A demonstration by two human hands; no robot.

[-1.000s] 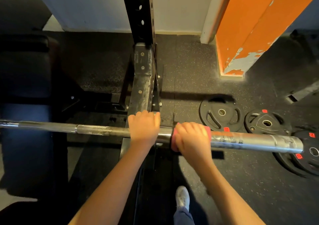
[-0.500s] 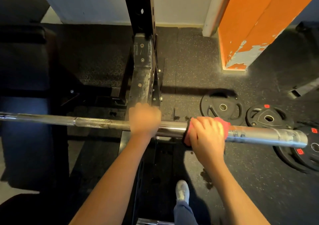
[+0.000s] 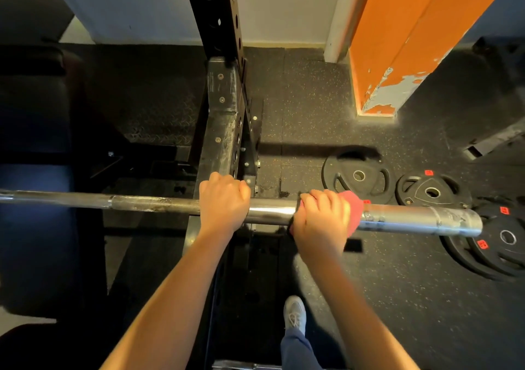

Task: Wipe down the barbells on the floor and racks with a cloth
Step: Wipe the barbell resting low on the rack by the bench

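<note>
Bar: the barbell (image 3: 412,217) lies across the rack (image 3: 224,131); its right end sticks out free past the rack's right side.
Room: open floor (image 3: 312,99) lies right of the rack, up to the orange post (image 3: 397,43); round weights (image 3: 355,176) lie on the floor near the bar's right end.
Change: one second ago the hands almost touched; now the right hand (image 3: 321,219) sits farther right, with shiny bar between them.
Left hand (image 3: 224,202): curled tight round the bar, by the rack.
Cloth (image 3: 353,210): pink, wrapped on the bar under the right hand's curled fingers, poking out on its right.
</note>
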